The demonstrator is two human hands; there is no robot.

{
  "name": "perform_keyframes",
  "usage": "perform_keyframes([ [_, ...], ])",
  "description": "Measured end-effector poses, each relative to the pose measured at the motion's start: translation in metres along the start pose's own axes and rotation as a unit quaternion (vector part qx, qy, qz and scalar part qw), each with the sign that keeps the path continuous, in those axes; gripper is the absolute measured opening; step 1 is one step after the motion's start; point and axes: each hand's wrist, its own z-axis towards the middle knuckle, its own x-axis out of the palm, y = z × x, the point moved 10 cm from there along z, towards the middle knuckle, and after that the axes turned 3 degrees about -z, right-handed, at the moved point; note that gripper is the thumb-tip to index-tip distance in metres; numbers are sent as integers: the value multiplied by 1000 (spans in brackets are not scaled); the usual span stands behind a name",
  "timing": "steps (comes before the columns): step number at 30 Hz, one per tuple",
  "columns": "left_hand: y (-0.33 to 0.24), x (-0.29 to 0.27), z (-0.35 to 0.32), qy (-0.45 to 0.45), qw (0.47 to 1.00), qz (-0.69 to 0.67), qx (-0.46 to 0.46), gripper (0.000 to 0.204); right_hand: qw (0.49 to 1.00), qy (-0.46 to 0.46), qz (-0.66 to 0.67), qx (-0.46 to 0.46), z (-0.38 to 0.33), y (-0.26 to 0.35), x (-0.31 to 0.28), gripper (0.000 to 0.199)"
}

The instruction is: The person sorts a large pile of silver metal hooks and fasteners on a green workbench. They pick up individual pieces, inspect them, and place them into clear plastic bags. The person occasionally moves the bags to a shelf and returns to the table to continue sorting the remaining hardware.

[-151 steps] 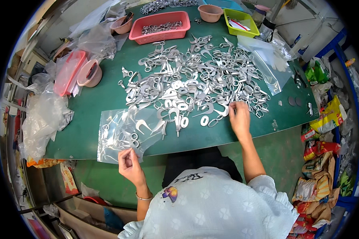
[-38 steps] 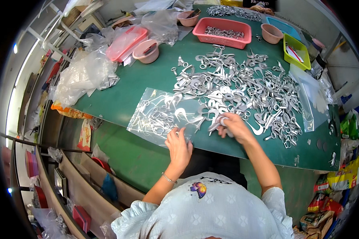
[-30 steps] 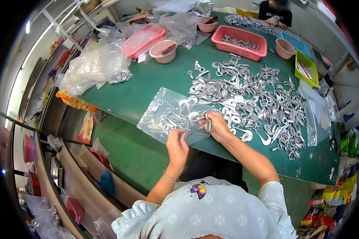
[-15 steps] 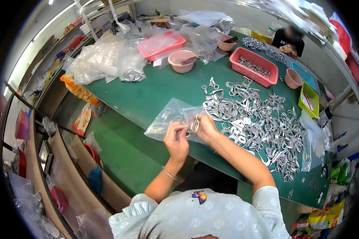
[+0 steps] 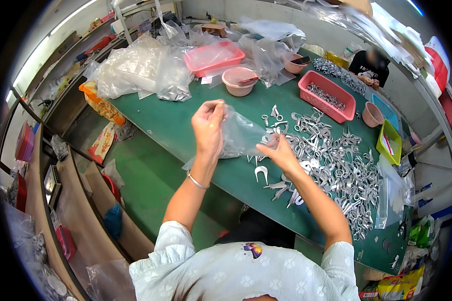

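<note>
Green table [image 5: 183, 113] carries metal parts [image 5: 336, 168], at four o'clock from clear bag [image 5: 240, 131]; left hand [image 5: 207, 126] pinches its top tightly, half-curled right hand [image 5: 281, 153] apparently holds its edge, perhaps for tension.

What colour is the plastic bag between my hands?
Clear, colourless plastic bag; head view shows it best.

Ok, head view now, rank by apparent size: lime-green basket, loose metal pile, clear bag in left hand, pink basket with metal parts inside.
1. Loose metal pile
2. Clear bag and pink basket: too close to rank; bag is crumpled and nearer the camera
3. Lime-green basket
</note>
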Motion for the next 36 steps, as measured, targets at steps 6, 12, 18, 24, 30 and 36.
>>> perform_keyframes([
  [6, -10, 9, 46, 80, 991, -104, -4, 12, 932, 156, 309, 109, 16, 4, 15, 25],
  [12, -30, -18, -9, 72, 986, 140, -54, 29, 739, 6, 633, 231, 10, 9, 21, 21],
  [18, -14, 2, -81, 280, 785, 538, -128, 33, 833, 56, 538, 119, 10, 25, 30, 20],
  [24, 53, -74, -78, 54, 935, 151, -317, 12, 689, 46, 690, 215, -4, 13, 27, 17],
  [30, 70, -38, -79, -159, 879, -220, -391, 27, 621, 5, 731, 284, -8, -25, 37, 15],
  [36, 74, -56, -40, -147, 890, -300, -310, 25, 646, 125, 718, 226, -7, -25, 44, 6],
])
